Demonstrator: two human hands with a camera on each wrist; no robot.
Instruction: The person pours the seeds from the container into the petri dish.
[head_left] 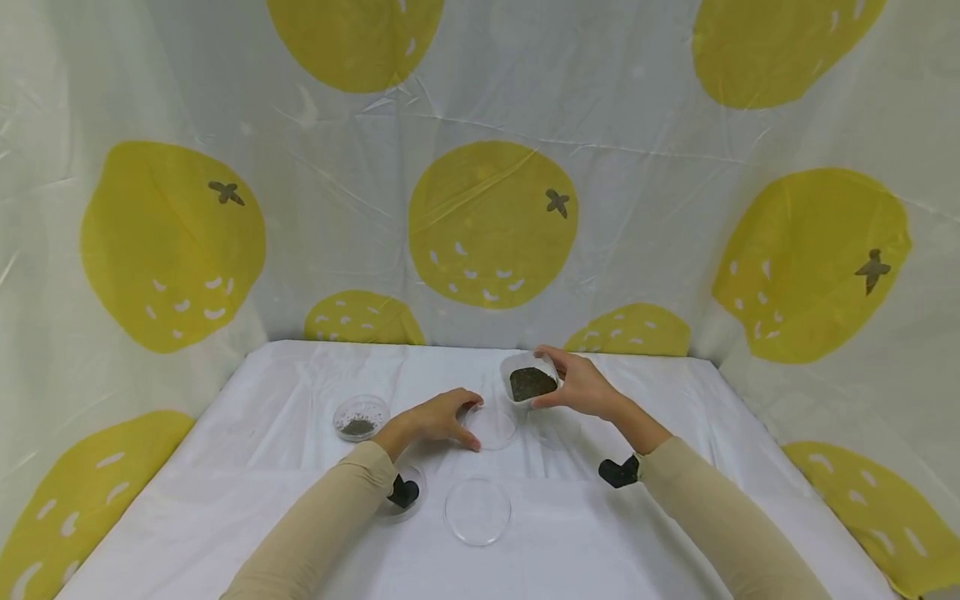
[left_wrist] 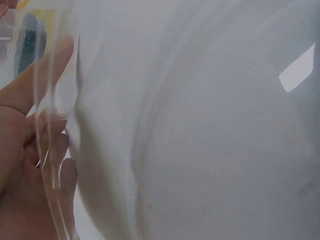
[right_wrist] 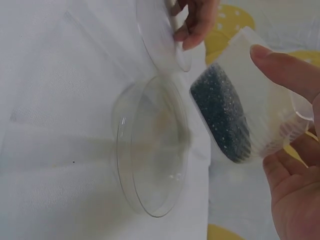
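Right hand (head_left: 583, 387) around tilted cup (right_wrist: 262, 100)

- The squarish, whitish see-through cup (head_left: 513, 365) is held in the right hand (head_left: 585, 387), between thumb and fingers, in a tilted pose above the cloth (head_left: 600, 542).
- Dark grains (right_wrist: 220, 110) with pale specks are inside this cup, gathered in its lower part.
- The clear round lid or dish (head_left: 493, 427), I cannot tell which, is gripped at its edge by the left hand (head_left: 442, 417).
- The clear shallow dish (right_wrist: 150, 155) lies flat on the cloth, near the cup.
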